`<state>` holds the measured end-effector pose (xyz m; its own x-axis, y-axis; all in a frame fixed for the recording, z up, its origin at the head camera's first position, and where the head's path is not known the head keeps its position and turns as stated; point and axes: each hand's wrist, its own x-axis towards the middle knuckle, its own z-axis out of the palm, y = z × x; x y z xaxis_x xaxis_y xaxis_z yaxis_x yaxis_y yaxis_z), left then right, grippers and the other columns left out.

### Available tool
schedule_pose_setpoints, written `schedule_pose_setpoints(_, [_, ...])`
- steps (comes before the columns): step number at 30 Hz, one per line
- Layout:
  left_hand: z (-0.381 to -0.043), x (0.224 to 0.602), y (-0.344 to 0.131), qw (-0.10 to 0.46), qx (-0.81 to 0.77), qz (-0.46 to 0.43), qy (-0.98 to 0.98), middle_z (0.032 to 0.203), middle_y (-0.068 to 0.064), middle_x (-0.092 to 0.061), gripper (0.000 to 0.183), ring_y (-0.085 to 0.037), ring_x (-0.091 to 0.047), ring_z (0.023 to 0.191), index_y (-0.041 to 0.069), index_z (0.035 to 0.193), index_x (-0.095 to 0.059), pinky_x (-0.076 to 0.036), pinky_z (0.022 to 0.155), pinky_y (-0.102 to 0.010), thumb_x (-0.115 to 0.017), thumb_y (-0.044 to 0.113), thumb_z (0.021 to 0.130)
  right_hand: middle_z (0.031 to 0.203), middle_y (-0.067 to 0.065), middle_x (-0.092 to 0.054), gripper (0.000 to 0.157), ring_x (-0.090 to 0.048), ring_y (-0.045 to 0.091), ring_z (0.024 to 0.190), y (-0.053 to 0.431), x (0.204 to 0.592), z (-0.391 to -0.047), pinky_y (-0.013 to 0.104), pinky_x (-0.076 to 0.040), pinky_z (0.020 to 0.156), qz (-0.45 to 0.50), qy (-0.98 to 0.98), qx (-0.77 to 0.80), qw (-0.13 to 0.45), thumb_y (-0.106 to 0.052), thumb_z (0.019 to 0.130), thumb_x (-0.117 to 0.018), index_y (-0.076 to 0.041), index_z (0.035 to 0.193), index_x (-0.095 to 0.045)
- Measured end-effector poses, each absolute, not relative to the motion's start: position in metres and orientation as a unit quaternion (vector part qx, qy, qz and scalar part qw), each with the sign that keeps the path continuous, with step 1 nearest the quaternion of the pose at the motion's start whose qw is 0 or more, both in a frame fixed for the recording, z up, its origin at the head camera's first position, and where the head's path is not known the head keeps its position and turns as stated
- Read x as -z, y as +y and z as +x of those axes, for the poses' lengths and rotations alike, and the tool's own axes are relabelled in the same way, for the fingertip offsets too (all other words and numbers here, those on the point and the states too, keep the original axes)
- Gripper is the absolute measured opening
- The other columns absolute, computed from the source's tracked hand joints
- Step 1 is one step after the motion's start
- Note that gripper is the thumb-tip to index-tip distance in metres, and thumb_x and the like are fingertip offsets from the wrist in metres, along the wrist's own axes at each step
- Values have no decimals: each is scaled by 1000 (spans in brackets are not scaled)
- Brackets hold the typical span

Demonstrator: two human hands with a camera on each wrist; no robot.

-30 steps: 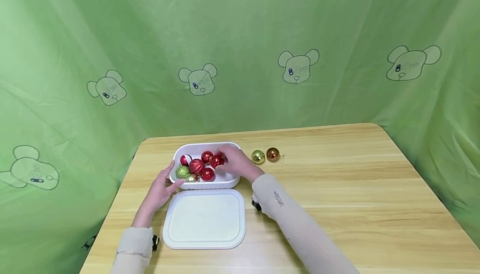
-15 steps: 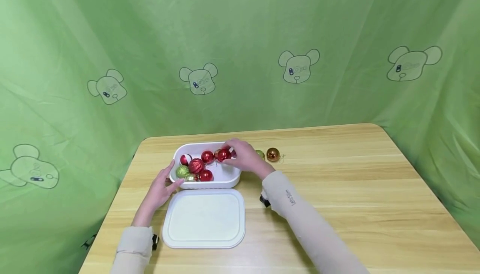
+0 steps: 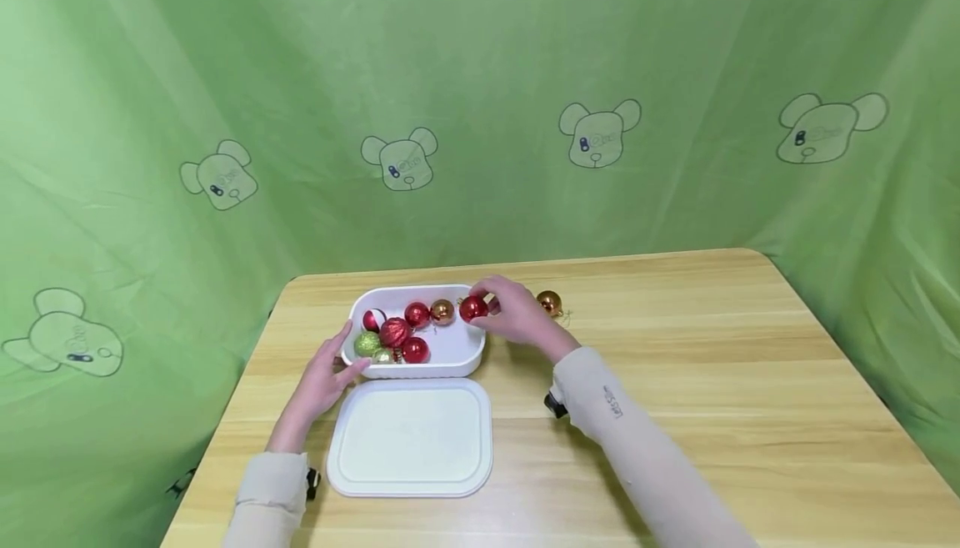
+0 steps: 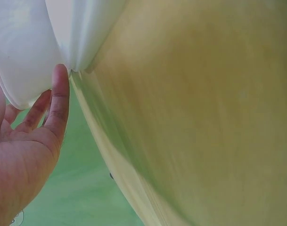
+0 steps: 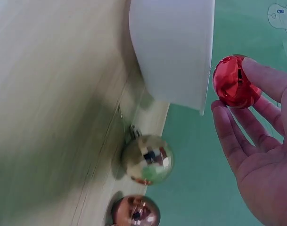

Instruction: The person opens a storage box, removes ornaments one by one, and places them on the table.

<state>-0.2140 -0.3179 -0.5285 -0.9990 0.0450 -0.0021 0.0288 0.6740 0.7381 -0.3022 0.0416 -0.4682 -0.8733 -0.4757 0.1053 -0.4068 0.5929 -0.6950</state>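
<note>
My right hand (image 3: 517, 312) pinches a shiny red Christmas ball (image 3: 473, 309) between thumb and fingertips at the right end of a white plastic box (image 3: 420, 371). In the right wrist view this red ball is just off the box's rim, raised from the table. My left hand (image 3: 321, 377) rests against the box's left end, thumb along the front rim and fingers extended on the outside wall. Inside lie several ornaments: a copper-gold ball (image 3: 442, 312), a ridged red ball (image 3: 394, 333), a glittery green ball (image 3: 367, 344), and smooth red ones.
A white lid (image 3: 409, 438) lies flat in front of the box. Right of the box, a copper ball (image 3: 549, 304) sits on the wooden table (image 3: 675, 381); a pale gold ball (image 5: 148, 159) beside it shows only in the right wrist view. A green curtain (image 3: 480, 47) hangs behind.
My right hand has carried the red ball rightward from among the ornaments to the box's right rim, uncovering the copper-gold ball inside. My left hand has stayed in place.
</note>
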Motion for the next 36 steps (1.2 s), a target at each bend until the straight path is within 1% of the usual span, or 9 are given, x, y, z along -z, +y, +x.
schedule_pose_setpoints(4, [-213,528,-317,9,-399,21,917,144,-28,-49,86,-36,-64,117,13,166,-20,-60,99,-44,-70,32,99,131,11,-65,52,-67,24,107,55,464,-301,38,-61,95,-235,884,401,54,-16,88,-84,-8,135,-63])
schedule_pose_setpoints(8, [-213,527,-318,10,-396,21,918,145,-28,-49,86,-37,-64,117,15,167,-19,-59,101,-47,-70,33,100,130,12,-65,52,-68,27,107,70,460,-301,40,-60,96,-217,881,418,53,-16,87,-84,-7,134,-64])
schedule_pose_setpoints(14, [-211,527,-318,8,-403,25,915,146,-29,-48,86,-38,-65,117,13,166,-20,-62,94,-40,-71,30,99,129,13,-65,49,-67,29,106,92,464,-303,42,-60,96,-202,878,431,44,-15,88,-84,-7,132,-64])
schedule_pose_setpoints(20, [-212,527,-316,2,-401,31,916,144,-30,-49,85,-38,-64,117,11,166,-21,-60,98,-44,-71,29,99,126,14,-66,48,-68,29,104,116,475,-305,42,-61,94,-191,886,422,24,-15,88,-84,-7,131,-64])
schedule_pose_setpoints(23, [-212,528,-315,2,-401,30,916,142,-29,-50,85,-38,-65,116,11,166,-21,-61,96,-43,-71,30,99,126,15,-66,49,-68,29,103,127,479,-305,43,-61,94,-187,889,418,19,-14,88,-84,-5,132,-64])
schedule_pose_setpoints(29, [-212,528,-316,6,-402,26,915,144,-29,-48,85,-37,-65,116,13,166,-20,-62,95,-40,-70,31,100,129,17,-66,51,-68,32,105,149,480,-306,46,-60,96,-164,892,421,19,-13,88,-83,-4,134,-63])
schedule_pose_setpoints(36, [-211,528,-316,5,-398,28,917,143,-29,-49,85,-36,-65,116,13,166,-21,-61,96,-41,-69,33,100,133,19,-63,53,-67,34,108,173,486,-306,49,-60,97,-148,897,416,16,-14,90,-81,-4,138,-60])
